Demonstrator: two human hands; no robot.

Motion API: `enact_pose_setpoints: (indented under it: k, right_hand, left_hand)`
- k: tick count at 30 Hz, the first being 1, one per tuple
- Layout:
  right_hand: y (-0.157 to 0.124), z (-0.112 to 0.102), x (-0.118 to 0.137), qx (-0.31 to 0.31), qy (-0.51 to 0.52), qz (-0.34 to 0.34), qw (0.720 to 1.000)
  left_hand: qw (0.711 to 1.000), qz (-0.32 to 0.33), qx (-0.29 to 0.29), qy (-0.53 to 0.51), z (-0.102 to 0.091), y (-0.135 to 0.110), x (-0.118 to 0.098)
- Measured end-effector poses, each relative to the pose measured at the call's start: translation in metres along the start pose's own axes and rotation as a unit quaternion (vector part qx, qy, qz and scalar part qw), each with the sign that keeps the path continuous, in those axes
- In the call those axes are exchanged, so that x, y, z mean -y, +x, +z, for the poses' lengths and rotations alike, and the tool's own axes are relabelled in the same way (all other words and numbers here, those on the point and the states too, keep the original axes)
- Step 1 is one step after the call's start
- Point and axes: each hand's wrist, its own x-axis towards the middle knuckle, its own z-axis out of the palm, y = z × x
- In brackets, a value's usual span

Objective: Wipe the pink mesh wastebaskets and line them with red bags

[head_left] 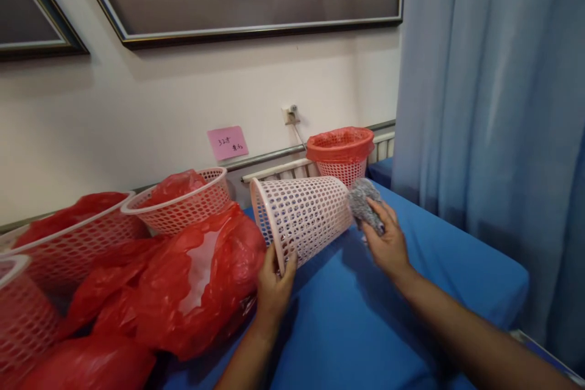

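Observation:
A pale pink perforated plastic basket (311, 210) lies tilted on its side above the blue-covered surface, its wide mouth facing left. My left hand (275, 283) grips the lower rim of that mouth, thumb outside. In my right hand (388, 241) is a bunched grey fuzzy cloth (364, 204), pressed at the basket's narrow base end. Just left of my left hand sits a pile of red plastic bags (196, 280).
Several more pink baskets with red bags, including one basket (183, 204), stand at the left. Behind is a red-lined basket (340, 149). The blue surface (347, 329) ends near a blue curtain (484, 103). A pink note (227, 142) and socket (291, 114) are on the wall.

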Motion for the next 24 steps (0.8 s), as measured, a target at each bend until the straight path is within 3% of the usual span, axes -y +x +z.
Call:
enact_pose_setpoints:
  k: [4,7,11,15,19,24]
  right_hand:
    - [-0.020,0.036,0.067,0.066,0.037,-0.209,0.975]
    - [-0.038,0.057,0.082,0.109,0.019,-0.328,0.938]
    - [-0.045,0.064,0.061,0.112,-0.017,-0.342,0.933]
    - [-0.034,0.061,0.041,0.097,-0.036,-0.315,0.944]
    - [-0.020,0.063,0.036,0.095,-0.050,-0.280,0.954]
    - [-0.027,0.069,0.046,0.079,-0.013,-0.371,0.925]
  left_hand:
    - [1.000,-0.010,-0.019,-0.011,0.009,0.001,-0.007]
    - [0.999,0.027,-0.013,0.023,0.006,-0.006,0.000]
    - [0.998,0.047,0.007,0.052,-0.001,-0.015,0.012]
    - [0.998,0.039,0.032,0.025,0.001,-0.019,0.018]
    - [0.999,0.027,0.036,0.015,0.006,-0.021,0.019]
    - [0.997,0.051,0.038,0.034,0.007,-0.021,0.020]
